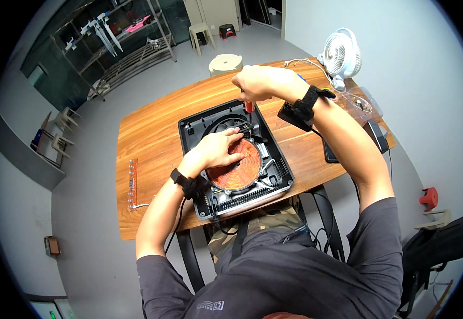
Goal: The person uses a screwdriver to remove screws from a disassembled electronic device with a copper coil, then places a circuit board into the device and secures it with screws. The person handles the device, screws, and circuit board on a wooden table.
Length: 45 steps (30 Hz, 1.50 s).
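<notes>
An opened induction cooker (281,169) lies on the table, its black casing showing a round copper coil (248,173) towards the near side and a black cooling fan (220,124) beyond it. My left hand (218,150) rests on the coil with fingers spread, its foremost fingertips at the black parts beside the fan. Above the casing's far right part, my right hand (255,84) is closed round the handle of a red screwdriver (249,107). The tool points downward; its tip is hard to make out among the black parts.
A wooden table (154,138) carries a strip of small parts (132,183) at the left. A white fan (342,56), cables and a clear plastic tray (360,103) stand at the far right. A black device (376,135) sits near the right edge. Stools (225,64) are beyond.
</notes>
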Tool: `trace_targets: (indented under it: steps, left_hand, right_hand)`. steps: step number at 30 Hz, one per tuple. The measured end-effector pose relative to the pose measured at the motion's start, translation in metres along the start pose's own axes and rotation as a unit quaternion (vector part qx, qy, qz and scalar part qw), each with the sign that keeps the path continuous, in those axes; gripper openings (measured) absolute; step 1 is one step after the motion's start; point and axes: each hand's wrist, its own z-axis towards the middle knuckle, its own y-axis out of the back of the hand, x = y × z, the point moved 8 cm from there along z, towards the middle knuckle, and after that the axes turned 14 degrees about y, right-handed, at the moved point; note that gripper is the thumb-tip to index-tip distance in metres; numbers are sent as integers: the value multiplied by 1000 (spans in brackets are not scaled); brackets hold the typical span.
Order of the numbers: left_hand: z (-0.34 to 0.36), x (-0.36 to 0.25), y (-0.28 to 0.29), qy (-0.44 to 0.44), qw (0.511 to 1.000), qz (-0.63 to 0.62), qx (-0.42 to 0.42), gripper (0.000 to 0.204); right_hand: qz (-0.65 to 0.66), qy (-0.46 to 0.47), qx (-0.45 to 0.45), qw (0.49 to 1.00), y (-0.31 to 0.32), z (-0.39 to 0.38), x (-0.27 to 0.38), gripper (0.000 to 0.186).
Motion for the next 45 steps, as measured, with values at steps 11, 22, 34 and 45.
trace_targets:
  steps: [11,22,34,45]
  left_hand:
    - [1,4,-1,-4,1000,-6,-7,69]
    - [-1,13,22,-52,996,-78,-5,46]
    - [-80,161,77,189,975,-59,-102,20]
    - [-114,223,37,308,950,-46,-28,22]
  right_hand:
    - [7,-71,88,994,12,-5,13,30]
    - [46,-42,24,998,15,-1,16,31]
    - [89,-97,34,991,10,-3,2,32]
    - [155,-58,56,985,-4,0,1,27]
